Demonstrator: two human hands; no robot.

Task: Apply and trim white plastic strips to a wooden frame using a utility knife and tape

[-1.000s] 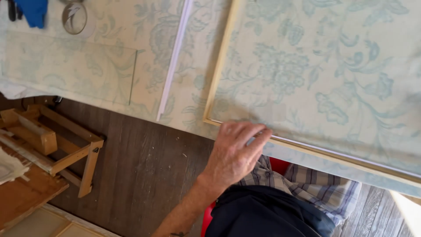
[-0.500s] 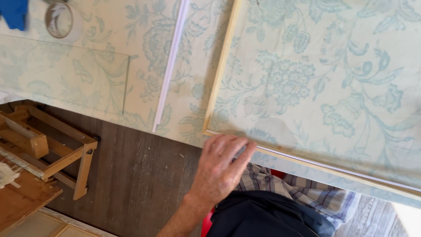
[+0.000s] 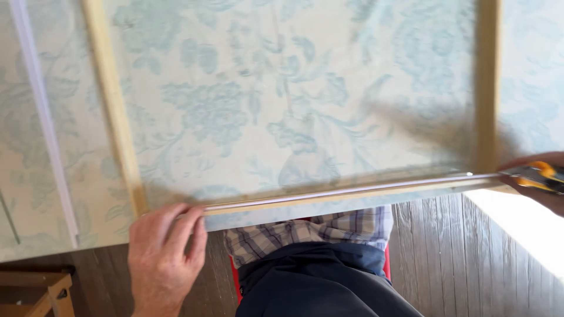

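Pale wood makes up the rectangular frame (image 3: 114, 117) that lies flat over a cream cloth with a faded blue-green flower pattern (image 3: 276, 100), the cloth spread across the desk and hanging just past its near edge. Along the frame's near rail runs a thin, light, straight strip (image 3: 341, 192), from the left corner to the right one. The left hand (image 3: 164, 252) rests at the near left corner, its fingers (image 3: 182, 214) loosely spread and pressing down on the end of that strip and the cloth edge; its grip closes on nothing. The right hand (image 3: 537, 179) sits at the far right edge of the view, at the frame's near right corner, its grip closed around a yellow and black utility knife (image 3: 543, 175) whose tip points left along the strip. Much of that hand is cut off by the picture's edge.

To the left of the frame a narrow white strip (image 3: 44, 123) lies lengthwise on the cloth. Below the desk edge show a checked shirt (image 3: 311, 232), dark trousers (image 3: 317, 282) and a grey-brown plank floor (image 3: 446, 246). A small wooden stand (image 3: 50, 293) shows in the lower left corner.
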